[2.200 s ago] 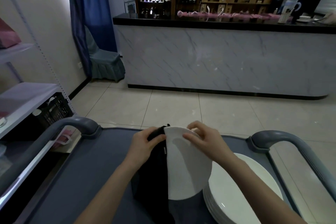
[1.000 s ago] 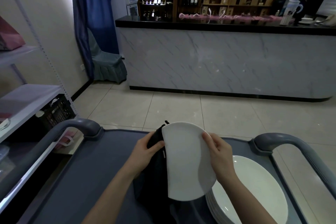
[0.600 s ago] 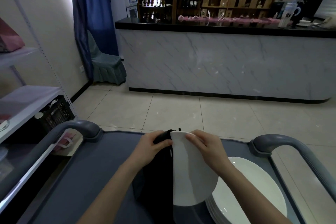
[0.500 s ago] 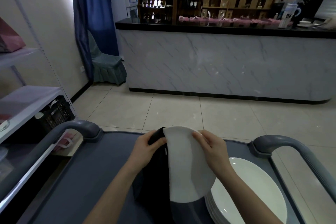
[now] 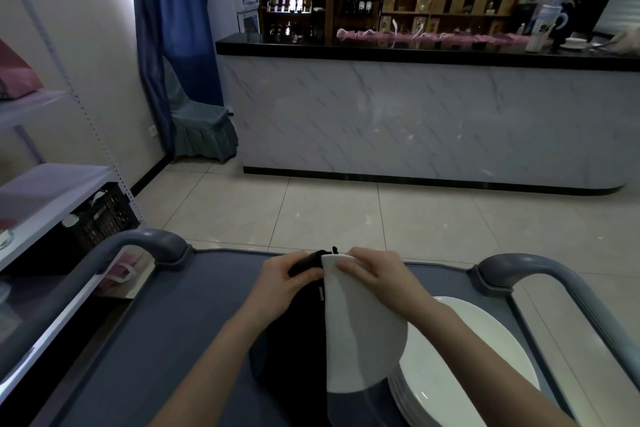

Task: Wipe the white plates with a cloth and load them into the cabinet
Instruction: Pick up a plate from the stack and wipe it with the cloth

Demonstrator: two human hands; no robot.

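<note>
A white plate (image 5: 360, 336) is held tilted on edge above the grey cart top (image 5: 166, 340). My right hand (image 5: 377, 274) grips its upper rim. My left hand (image 5: 284, 284) holds a black cloth (image 5: 298, 340) against the plate's left side, and the cloth hangs down over that half. A stack of white plates (image 5: 460, 371) lies flat on the cart at the right, partly behind the held plate.
Grey cart handles rise at the left (image 5: 145, 243) and right (image 5: 530, 267). A white shelf rack (image 5: 41, 191) with a black crate (image 5: 100, 218) stands at the left. A marble-fronted counter (image 5: 415, 121) crosses the room beyond tiled floor.
The plate has been turning in my hands, and my right hand has shifted from its right edge to its top rim. The cloth now covers more of the plate's left side.
</note>
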